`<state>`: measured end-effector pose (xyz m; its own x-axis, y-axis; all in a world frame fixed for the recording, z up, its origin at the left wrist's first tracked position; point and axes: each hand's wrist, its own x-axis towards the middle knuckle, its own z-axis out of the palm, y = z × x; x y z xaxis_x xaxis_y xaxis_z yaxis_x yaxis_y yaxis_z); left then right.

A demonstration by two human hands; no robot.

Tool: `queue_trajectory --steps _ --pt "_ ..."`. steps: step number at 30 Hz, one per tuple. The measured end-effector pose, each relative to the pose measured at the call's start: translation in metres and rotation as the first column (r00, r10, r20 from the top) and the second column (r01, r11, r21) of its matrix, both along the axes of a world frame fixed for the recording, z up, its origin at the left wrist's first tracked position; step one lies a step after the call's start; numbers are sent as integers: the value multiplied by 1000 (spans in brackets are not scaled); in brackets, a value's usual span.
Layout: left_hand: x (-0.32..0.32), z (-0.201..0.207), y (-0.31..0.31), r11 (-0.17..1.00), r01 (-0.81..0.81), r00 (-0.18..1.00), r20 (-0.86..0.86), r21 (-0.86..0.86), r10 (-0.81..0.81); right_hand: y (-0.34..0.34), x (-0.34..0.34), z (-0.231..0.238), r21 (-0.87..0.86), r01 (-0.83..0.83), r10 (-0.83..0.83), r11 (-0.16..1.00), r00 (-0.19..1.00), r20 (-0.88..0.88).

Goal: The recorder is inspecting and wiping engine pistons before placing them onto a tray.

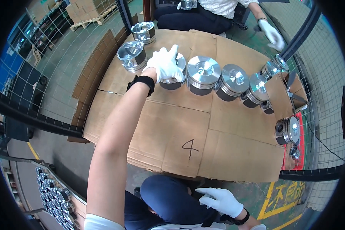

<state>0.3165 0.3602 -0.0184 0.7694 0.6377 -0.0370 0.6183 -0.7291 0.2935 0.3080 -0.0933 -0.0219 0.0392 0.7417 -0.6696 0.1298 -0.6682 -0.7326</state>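
My left hand (164,66), in a white glove, reaches over the cardboard and is wrapped round a silver piston (171,83). The glove covers much of that piston's top. To its right, more pistons stand crown up in a curved row, first a large piston (203,73) and then another piston (232,82). Left of the hand, a piston (132,55) stands with its hollow side up, and a similar piston (143,32) is behind it. My right hand (221,201), also gloved, hovers over my lap, fingers stretched out and holding nothing.
Brown cardboard (172,134) covers the table. At the right edge are a small cardboard box (281,96), a piston on its side (287,130) and a red crate (299,153). A co-worker's gloved hand (271,34) is at the far right. More pistons (55,197) fill a rack at lower left.
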Motion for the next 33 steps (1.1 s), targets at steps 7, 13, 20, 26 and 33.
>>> queue_trajectory --steps 7,13,20,26,33 --pt "-20 -6 -18 968 -246 966 96 51 241 -1 0 -1 50 4 -3 999 1000 -8" --pt "-60 -5 -33 961 -276 905 336 -8 263 4 0 3 90 -9 7 996 1000 23" --pt "-113 59 -106 988 -120 910 408 99 70 15 12 10 291 320 -256 902 937 -236" --pt "-144 97 -214 993 7 897 438 116 -58 46 15 3 447 570 -355 690 804 -477" --pt "-173 89 -306 969 174 825 511 175 -240 61 -12 5 -73 748 -297 660 171 -939"
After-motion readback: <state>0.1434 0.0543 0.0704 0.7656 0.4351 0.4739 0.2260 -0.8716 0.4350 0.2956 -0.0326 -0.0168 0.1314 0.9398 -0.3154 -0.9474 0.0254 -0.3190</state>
